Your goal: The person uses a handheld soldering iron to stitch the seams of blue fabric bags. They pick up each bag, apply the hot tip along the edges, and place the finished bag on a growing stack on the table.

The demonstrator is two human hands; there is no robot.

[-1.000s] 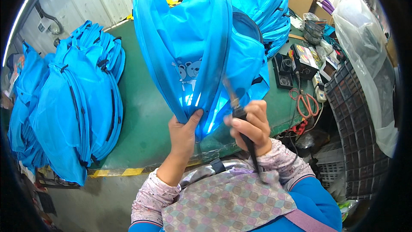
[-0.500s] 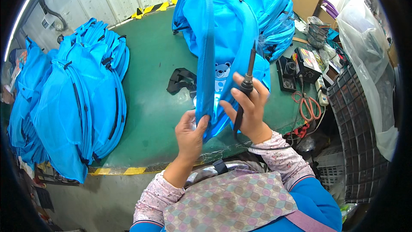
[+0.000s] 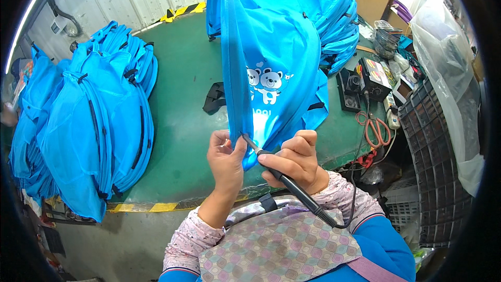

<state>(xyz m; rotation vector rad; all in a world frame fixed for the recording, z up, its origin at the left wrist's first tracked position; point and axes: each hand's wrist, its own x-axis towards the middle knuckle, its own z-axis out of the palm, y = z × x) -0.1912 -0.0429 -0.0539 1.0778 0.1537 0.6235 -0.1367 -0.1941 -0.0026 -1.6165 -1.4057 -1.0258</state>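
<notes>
A blue fabric piece with a stiff curved rim and printed white bears stands on the green table in front of me. My left hand pinches the lower end of its rim between thumb and fingers. In my right hand is a soldering iron, gripped by its black handle, with the cord trailing back over my right sleeve. The iron's metal tip meets the rim right beside my left thumb. Whether it pierces the cloth is too small to tell.
Several folded blue fabric pieces are heaped at the left; more lie at the far right. A black strap lies mid-table. At right are a soldering station, its black stand, orange-handled scissors and a power strip.
My right hand has turned the soldering iron from pointing up to pointing at the rim, and brought its tip there. The fabric has swung left, showing more of the bear print.
</notes>
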